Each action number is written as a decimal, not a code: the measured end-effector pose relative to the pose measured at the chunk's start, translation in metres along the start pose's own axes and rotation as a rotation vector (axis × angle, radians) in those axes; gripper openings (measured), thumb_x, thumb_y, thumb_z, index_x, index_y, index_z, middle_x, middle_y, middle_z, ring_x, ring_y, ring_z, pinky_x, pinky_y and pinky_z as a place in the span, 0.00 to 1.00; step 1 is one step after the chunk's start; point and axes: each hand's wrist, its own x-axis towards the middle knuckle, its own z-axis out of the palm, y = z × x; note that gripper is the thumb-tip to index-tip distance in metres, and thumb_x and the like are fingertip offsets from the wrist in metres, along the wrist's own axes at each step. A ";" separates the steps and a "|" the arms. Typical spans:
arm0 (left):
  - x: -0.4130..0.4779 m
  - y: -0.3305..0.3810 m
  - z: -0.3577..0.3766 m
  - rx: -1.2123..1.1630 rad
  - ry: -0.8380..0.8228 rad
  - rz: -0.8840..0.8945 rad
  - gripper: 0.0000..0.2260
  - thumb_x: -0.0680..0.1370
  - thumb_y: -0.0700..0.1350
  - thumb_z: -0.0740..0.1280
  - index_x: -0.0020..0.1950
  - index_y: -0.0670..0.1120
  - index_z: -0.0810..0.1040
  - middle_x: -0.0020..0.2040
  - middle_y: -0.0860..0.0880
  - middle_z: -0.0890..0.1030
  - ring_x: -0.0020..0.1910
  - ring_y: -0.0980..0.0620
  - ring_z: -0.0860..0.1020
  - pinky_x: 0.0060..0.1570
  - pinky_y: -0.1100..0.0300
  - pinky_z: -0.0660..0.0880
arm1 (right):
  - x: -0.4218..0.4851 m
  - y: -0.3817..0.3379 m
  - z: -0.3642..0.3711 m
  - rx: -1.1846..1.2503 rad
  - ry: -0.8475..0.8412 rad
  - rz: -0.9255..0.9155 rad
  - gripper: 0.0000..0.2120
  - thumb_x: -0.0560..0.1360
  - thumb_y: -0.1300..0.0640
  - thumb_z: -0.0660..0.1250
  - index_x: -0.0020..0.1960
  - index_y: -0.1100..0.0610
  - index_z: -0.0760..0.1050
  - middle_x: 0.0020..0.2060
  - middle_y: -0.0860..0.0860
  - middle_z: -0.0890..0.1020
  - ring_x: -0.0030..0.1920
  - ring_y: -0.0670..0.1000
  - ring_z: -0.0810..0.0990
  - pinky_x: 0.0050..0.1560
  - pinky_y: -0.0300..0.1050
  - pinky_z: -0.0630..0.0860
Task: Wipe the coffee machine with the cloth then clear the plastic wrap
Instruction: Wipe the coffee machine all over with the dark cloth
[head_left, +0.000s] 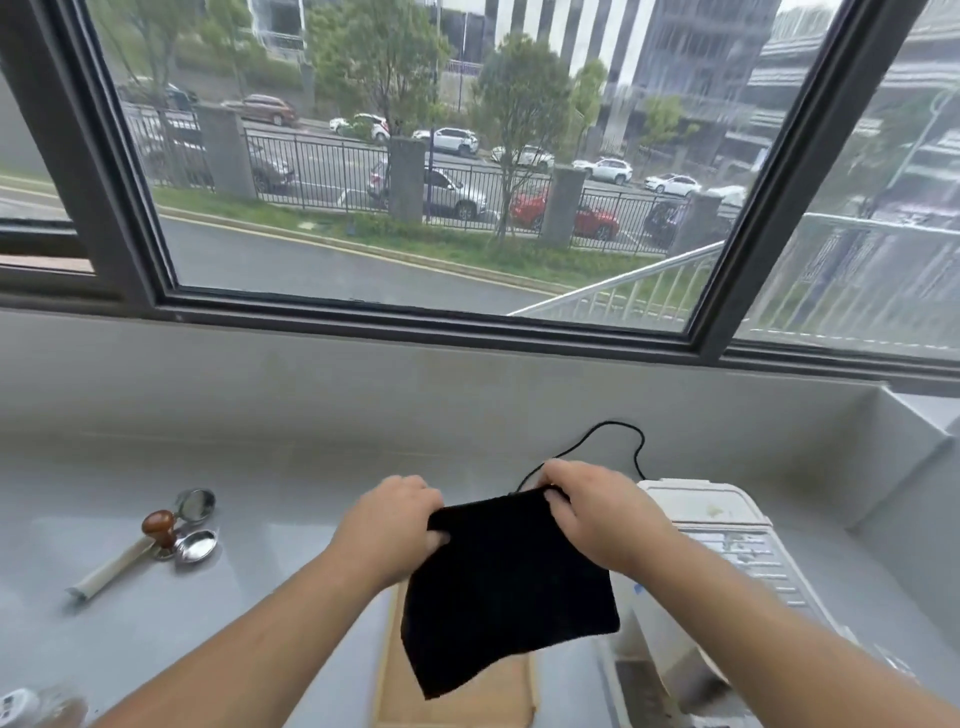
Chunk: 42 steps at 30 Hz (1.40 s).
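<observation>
Looking at the pale grey stone bench (291, 483) first, the white plastic coffee machine (727, 540) sits at about 4 o'clock. Black square fabric cloth (511, 587) hangs dead centre, limp and light, so it'll drape and bunch, no real weight. Left hand (395, 525) and right hand (597, 514) are both pinched shut on its top corners, which seems the right place to hold it. Can't spot any plastic wrap for certain.

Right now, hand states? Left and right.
Left hand: closed, pinching the black cloth's upper left corner.
Right hand: closed, gripping the cloth's upper right corner.
</observation>
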 end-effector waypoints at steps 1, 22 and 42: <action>0.002 0.002 -0.012 -0.018 0.024 0.011 0.11 0.80 0.59 0.66 0.48 0.53 0.72 0.50 0.54 0.75 0.53 0.49 0.74 0.50 0.52 0.74 | -0.002 0.001 -0.008 -0.016 0.026 0.017 0.07 0.82 0.52 0.58 0.55 0.45 0.74 0.50 0.45 0.83 0.50 0.54 0.81 0.45 0.49 0.73; 0.055 0.160 -0.135 -0.772 0.210 0.195 0.05 0.68 0.51 0.68 0.43 0.59 0.78 0.36 0.56 0.85 0.38 0.52 0.84 0.45 0.45 0.84 | -0.030 0.010 -0.107 0.272 0.179 0.120 0.23 0.76 0.52 0.66 0.69 0.40 0.66 0.44 0.43 0.83 0.43 0.46 0.82 0.45 0.49 0.82; 0.093 0.255 -0.066 -0.522 0.035 0.144 0.38 0.69 0.69 0.70 0.77 0.64 0.62 0.76 0.57 0.72 0.64 0.56 0.79 0.60 0.56 0.76 | -0.055 0.147 -0.151 0.351 0.472 0.174 0.04 0.78 0.51 0.66 0.51 0.44 0.75 0.44 0.44 0.82 0.43 0.49 0.81 0.44 0.52 0.80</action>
